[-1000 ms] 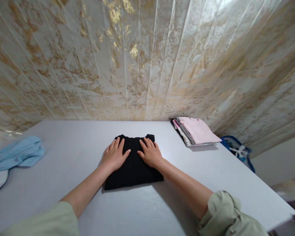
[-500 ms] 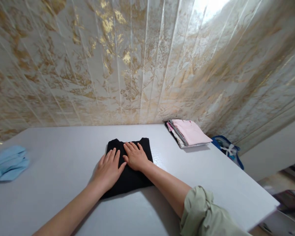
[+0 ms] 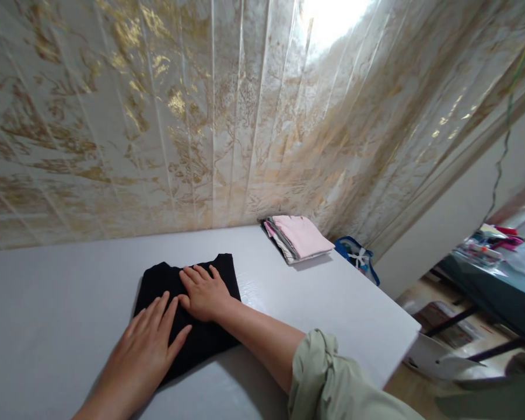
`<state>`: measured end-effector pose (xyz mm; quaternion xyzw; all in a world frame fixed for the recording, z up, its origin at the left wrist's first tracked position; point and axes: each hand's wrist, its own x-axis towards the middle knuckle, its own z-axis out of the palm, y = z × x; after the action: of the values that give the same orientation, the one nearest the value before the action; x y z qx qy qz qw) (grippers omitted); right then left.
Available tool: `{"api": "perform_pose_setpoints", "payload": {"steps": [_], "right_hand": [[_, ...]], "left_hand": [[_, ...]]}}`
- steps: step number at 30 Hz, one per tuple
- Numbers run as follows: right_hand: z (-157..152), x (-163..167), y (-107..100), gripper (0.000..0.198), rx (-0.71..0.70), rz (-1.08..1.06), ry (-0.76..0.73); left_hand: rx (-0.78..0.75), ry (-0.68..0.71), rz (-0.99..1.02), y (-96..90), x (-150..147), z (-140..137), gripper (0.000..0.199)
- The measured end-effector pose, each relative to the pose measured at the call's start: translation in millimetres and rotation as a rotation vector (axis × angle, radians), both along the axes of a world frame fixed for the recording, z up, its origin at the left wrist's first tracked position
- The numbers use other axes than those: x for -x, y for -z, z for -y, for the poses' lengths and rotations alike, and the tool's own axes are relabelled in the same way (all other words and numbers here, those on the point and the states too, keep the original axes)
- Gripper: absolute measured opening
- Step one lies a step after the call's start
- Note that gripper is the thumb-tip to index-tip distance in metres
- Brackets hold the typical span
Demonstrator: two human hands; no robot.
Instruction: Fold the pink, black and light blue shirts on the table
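Note:
A black folded garment (image 3: 192, 344), perhaps a shirt with its neckline at the far side, lies flat on the white table (image 3: 254, 367). My left hand (image 3: 146, 344) rests over its left part, fingers stretched out and thumb apart. On the upper right part of the cloth lies my right hand (image 3: 205, 293), palm down with the fingers spread. Neither hand grips the fabric. The two hands are close together, the left thumb and fingers just below the right hand. The cloth beneath both palms is hidden.
A stack of folded clothes (image 3: 300, 238), pink on top, sits at the table's back right. Beyond the edge is a blue-trimmed bag (image 3: 357, 256). A patterned curtain (image 3: 192, 116) hangs behind. Farther right, a dark-covered table (image 3: 499, 291) holds assorted items.
The view has swung right, so the light blue cloth at the left has left the picture. My left hand has slid nearer to me over the black garment; the right stays on it.

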<state>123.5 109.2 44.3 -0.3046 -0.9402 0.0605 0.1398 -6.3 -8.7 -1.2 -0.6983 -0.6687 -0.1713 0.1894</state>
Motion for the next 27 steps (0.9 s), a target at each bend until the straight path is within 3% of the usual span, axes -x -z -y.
{"api": "perform_pose_setpoints", "payload": {"steps": [20, 27], "right_hand": [[-1, -1, -1, 0.056, -0.003, 0.004, 0.002], [-12, 1, -1, 0.058, 0.049, 0.078, 0.057]], "left_hand": [[0.007, 0.009, 0.026, 2.0, -1, 1, 0.085], [0.158, 0.027, 0.054, -11.3, -8, 22, 0.079]]}}
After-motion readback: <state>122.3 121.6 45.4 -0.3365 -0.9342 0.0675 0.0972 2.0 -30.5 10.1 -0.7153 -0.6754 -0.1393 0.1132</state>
